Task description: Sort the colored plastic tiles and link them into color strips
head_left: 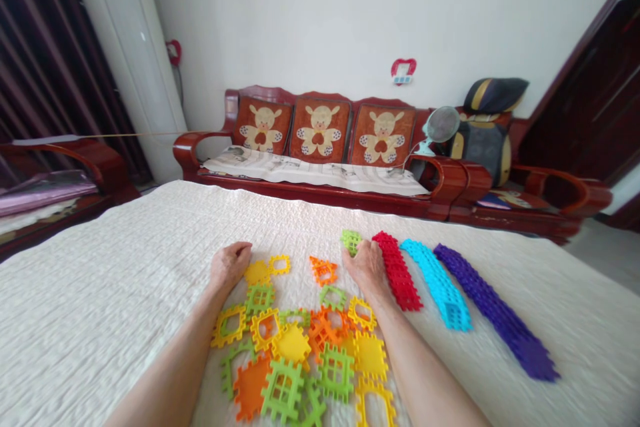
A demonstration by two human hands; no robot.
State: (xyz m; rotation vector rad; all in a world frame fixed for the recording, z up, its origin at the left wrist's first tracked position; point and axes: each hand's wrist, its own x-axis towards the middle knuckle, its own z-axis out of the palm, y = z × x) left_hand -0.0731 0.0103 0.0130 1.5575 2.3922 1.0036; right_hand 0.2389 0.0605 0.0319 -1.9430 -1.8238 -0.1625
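My right hand (364, 263) has its fingers closed on a small stack of green lattice pieces (351, 241) at the far side of the table. My left hand (232, 263) rests on the white cover with its fingers curled in; what they hold, if anything, is hidden. Just right of it lie a solid yellow piece (257, 273) and a yellow frame piece (279, 264). Between my forearms spreads a loose heap of green (282, 388), orange (251, 385) and yellow (371, 355) interlocking pieces. Two orange pieces (324, 271) lie between my hands.
Right of my right hand lie a red row of pieces (399, 271), a light blue one (440, 285) and a purple one (497, 312). Beyond the table (125, 260) stand a wooden sofa (310, 190) with bear cushions (320, 130) and a small fan (443, 125).
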